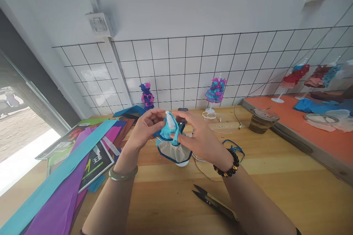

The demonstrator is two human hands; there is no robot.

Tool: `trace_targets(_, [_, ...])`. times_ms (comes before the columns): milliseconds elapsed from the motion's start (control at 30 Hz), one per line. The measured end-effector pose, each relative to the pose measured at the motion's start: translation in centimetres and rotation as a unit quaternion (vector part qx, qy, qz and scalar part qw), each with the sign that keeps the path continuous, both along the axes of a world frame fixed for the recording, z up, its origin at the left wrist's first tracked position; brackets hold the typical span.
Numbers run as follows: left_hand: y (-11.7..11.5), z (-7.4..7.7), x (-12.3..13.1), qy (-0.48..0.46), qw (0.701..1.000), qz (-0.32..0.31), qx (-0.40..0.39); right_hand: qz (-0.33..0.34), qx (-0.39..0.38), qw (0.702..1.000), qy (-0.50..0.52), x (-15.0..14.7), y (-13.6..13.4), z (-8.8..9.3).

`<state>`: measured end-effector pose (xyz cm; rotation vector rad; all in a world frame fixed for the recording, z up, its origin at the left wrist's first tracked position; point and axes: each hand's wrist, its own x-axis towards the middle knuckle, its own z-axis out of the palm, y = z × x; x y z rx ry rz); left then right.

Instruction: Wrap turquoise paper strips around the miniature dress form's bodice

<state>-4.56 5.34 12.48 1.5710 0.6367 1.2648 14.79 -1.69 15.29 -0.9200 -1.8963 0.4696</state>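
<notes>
A small doll-size dress (175, 150) with a turquoise top, a pale skirt and dark blue trim stands on a white base at the middle of the table. My left hand (147, 128) is at the left side of its top, thumb and fingers closed on the turquoise fabric (167, 132). From the right, my right hand (200, 136) holds the same top, its thumb against a turquoise strip and its forefinger near the white neck. The far side of the dress is hidden.
Thread snips (215, 203) lie near the front. Magazines (95, 165) and coloured fabric strips (63, 169) cover the left. Small dresses (147, 97) (216, 91) stand by the wall. A brown container (261, 121) is at right, beside an orange surface (298, 121).
</notes>
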Motion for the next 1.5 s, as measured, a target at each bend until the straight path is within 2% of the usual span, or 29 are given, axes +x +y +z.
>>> trace_targets(233, [-1.3,0.9,1.5,0.036,0.999,0.039,0.003,0.006,-0.044,0.998,0.048,1.2,1.3,-0.3])
trace_targets(367, [-1.7,1.2,2.2,0.048,0.997,0.066,-0.004,-0.052,-0.077,0.991,0.091,1.3,2.1,-0.8])
trace_targets(467, [-1.8,1.3,2.3,0.061,0.995,0.082,0.001,-0.083,-0.075,0.988,0.111,1.4,2.7,-1.2])
trace_targets(733, [-1.9,1.2,2.2,0.139,0.976,0.157,0.062,-0.083,-0.051,0.989,0.109,1.4,3.1,-1.3])
trace_targets(1000, [-2.1,1.1,2.2,0.127,0.980,0.149,0.041,-0.081,-0.078,0.987,0.119,0.9,3.0,-1.6])
trace_targets(1233, [-1.7,1.2,1.8,0.071,0.988,0.140,0.017,-0.077,-0.059,0.988,0.119,0.9,3.2,-1.7])
trace_targets(1367, [-1.7,1.4,1.4,0.077,0.984,0.159,0.013,-0.083,-0.044,0.988,0.120,0.9,3.2,-1.8])
trace_targets(1500, [-1.6,1.5,1.0,0.120,0.973,0.193,0.052,-0.071,-0.039,0.988,0.130,0.8,3.4,-2.1])
